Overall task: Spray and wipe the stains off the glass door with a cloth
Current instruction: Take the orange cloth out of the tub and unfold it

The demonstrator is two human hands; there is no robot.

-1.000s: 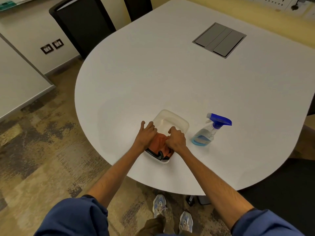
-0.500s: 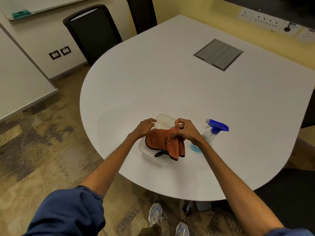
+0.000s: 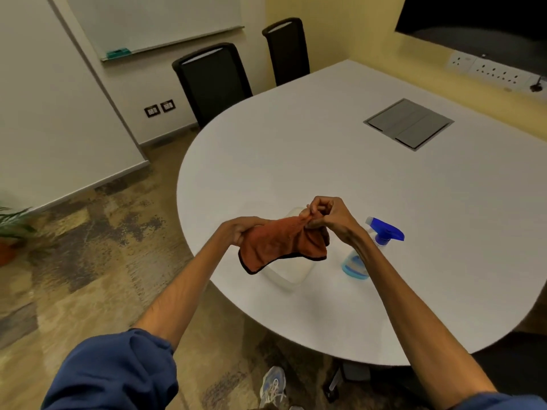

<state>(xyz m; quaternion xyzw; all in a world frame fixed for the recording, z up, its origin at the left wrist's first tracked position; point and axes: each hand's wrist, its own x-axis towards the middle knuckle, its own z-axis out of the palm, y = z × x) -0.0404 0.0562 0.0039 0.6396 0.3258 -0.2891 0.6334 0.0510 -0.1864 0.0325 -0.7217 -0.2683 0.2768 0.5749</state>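
Note:
An orange cloth (image 3: 278, 245) with a dark hem hangs stretched between both hands above the table's near edge. My left hand (image 3: 236, 229) grips its left corner. My right hand (image 3: 328, 217) pinches its upper right corner. Under the cloth sits a white plastic tray (image 3: 291, 275), mostly hidden by it. A clear spray bottle (image 3: 364, 255) with a blue trigger head and a little blue liquid stands upright just right of my right forearm. No glass door is visible.
The white rounded table (image 3: 370, 179) has a grey cable hatch (image 3: 408, 124) at its far right. Two black chairs (image 3: 213, 78) stand behind it. A whiteboard (image 3: 154, 22) hangs on the far wall, a plant (image 3: 11, 232) stands at the left, and patterned carpet lies around.
Both hands have lifted the cloth out of the tray and spread it between them above the table. The view has tilted upward, showing more of the room.

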